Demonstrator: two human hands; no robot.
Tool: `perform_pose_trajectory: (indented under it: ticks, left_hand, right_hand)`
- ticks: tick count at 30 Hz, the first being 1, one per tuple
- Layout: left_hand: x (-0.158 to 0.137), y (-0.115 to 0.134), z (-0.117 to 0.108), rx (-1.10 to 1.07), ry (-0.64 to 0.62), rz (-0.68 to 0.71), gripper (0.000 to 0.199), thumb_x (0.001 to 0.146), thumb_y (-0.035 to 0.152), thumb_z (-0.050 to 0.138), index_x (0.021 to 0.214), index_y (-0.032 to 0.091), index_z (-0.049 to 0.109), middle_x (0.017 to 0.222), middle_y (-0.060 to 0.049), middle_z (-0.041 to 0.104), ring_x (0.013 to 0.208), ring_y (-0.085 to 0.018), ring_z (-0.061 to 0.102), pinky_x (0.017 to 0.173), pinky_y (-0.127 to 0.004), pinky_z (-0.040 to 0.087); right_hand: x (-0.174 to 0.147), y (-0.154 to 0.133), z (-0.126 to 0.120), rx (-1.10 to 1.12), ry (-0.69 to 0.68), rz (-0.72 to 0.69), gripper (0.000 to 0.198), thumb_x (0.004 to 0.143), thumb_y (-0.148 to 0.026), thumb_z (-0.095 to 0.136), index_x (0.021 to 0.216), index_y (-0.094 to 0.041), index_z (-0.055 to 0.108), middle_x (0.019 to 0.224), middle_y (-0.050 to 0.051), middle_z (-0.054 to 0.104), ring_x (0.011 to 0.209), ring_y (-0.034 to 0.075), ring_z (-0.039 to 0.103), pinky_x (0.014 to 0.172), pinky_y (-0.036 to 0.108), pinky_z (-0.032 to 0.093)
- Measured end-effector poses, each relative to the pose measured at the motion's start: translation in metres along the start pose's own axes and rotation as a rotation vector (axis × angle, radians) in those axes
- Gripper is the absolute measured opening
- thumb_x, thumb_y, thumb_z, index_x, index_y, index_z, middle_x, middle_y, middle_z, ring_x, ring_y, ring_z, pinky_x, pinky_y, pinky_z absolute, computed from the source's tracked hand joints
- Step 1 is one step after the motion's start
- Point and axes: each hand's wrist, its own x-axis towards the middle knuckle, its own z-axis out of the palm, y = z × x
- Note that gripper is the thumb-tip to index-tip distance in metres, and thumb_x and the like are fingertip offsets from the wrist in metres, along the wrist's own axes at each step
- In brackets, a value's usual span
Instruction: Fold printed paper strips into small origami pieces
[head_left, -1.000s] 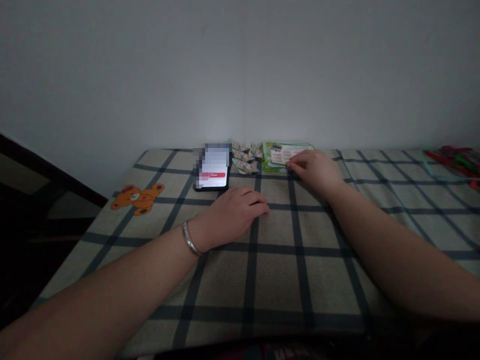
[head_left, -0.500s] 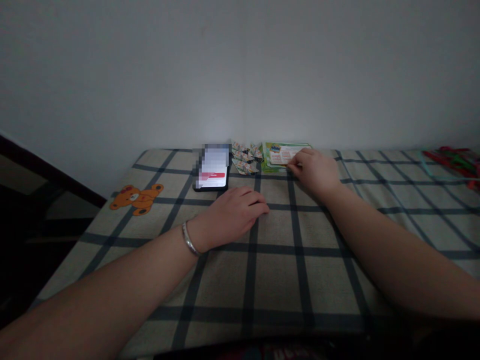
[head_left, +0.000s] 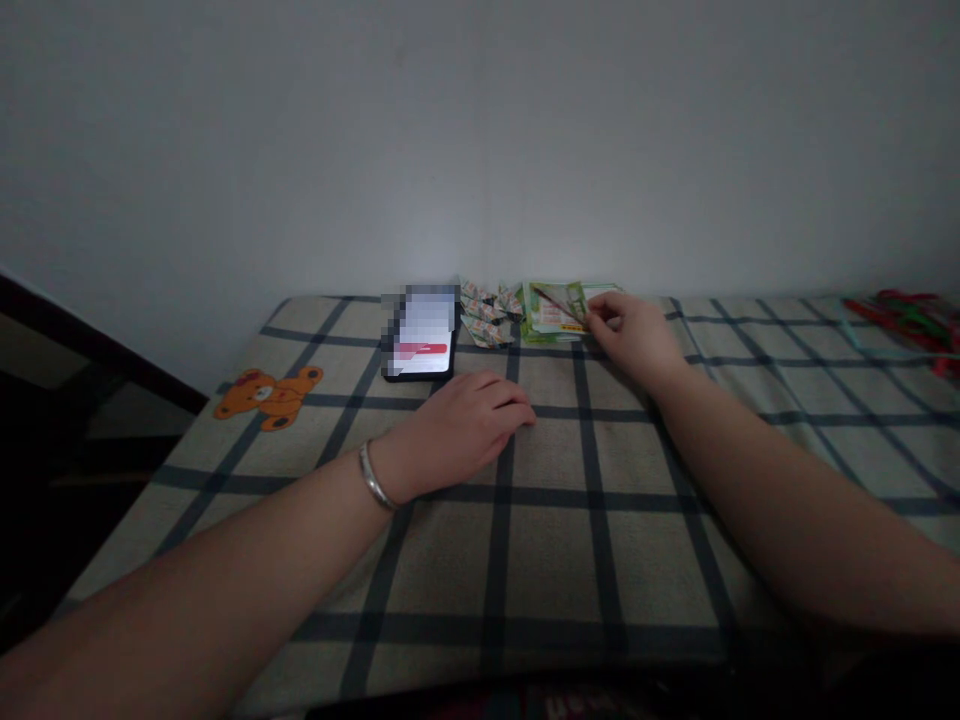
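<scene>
A printed sheet (head_left: 576, 298) with green on it stands partly raised at the top of a stack of green-and-white sheets (head_left: 534, 334), at the back of the counter near the wall (head_left: 480, 150). The right hand (head_left: 636, 340) has its thumb and fingers pinched on the right-hand edge of that sheet; a slanting dark edge runs across it, and the small print is too blurred to read. Just left of the stack lies a cluster of folded, patterned paper pieces (head_left: 489, 316), and beside them a phone (head_left: 426, 332) with a lit screen, partly pixelated.

Nearer the person, the left hand (head_left: 469, 425) rests palm down just below the phone, its fingers loosely bent and apart from the sheets; its palm is hidden. A silver bracelet (head_left: 373, 477) circles that wrist. Farther left is a flat orange bear figure (head_left: 270, 398). A checked cloth (head_left: 551, 560) covers the counter, and red and green items (head_left: 904, 322) lie far right.
</scene>
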Motion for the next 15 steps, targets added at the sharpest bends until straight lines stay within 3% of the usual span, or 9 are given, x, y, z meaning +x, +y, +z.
perform_pose_trajectory:
  ticks: [3, 7, 12, 15]
  left_hand:
    - [0.000, 0.000, 0.000, 0.005, 0.004, 0.004, 0.023, 0.091, 0.013, 0.052, 0.108, 0.019, 0.065, 0.114, -0.005, 0.064, 0.106, -0.022, 0.054, 0.095, -0.041, 0.047]
    - [-0.001, 0.001, -0.002, 0.015, -0.006, 0.006, 0.022, 0.092, 0.014, 0.051, 0.108, 0.019, 0.065, 0.115, -0.005, 0.064, 0.107, -0.023, 0.055, 0.095, -0.042, 0.049]
    - [-0.001, 0.002, -0.004, 0.039, 0.082, -0.028, 0.018, 0.090, 0.015, 0.054, 0.106, 0.016, 0.062, 0.121, -0.009, 0.060, 0.109, -0.024, 0.058, 0.095, -0.042, 0.052]
    - [-0.001, 0.002, -0.004, 0.034, 0.161, -0.070, 0.020, 0.087, 0.014, 0.057, 0.107, 0.015, 0.060, 0.124, -0.010, 0.058, 0.115, -0.024, 0.057, 0.098, -0.042, 0.052]
  right_hand:
    - [-0.001, -0.004, -0.003, -0.079, 0.033, -0.060, 0.017, 0.084, -0.024, 0.053, 0.086, -0.019, 0.070, 0.093, 0.010, 0.071, 0.086, 0.024, 0.064, 0.075, 0.035, 0.047]
    - [-0.006, -0.011, -0.012, -0.079, 0.049, -0.104, 0.014, 0.082, -0.021, 0.054, 0.080, -0.020, 0.068, 0.087, 0.008, 0.069, 0.084, 0.023, 0.062, 0.076, 0.034, 0.046]
    - [-0.021, -0.019, -0.029, -0.099, -0.044, -0.173, 0.013, 0.082, -0.024, 0.058, 0.080, -0.019, 0.069, 0.089, 0.008, 0.067, 0.083, 0.022, 0.061, 0.076, 0.034, 0.046]
    - [-0.035, -0.022, -0.040, -0.120, -0.161, -0.169, 0.011, 0.082, -0.025, 0.058, 0.081, -0.020, 0.068, 0.091, 0.007, 0.066, 0.072, 0.018, 0.060, 0.067, 0.032, 0.046]
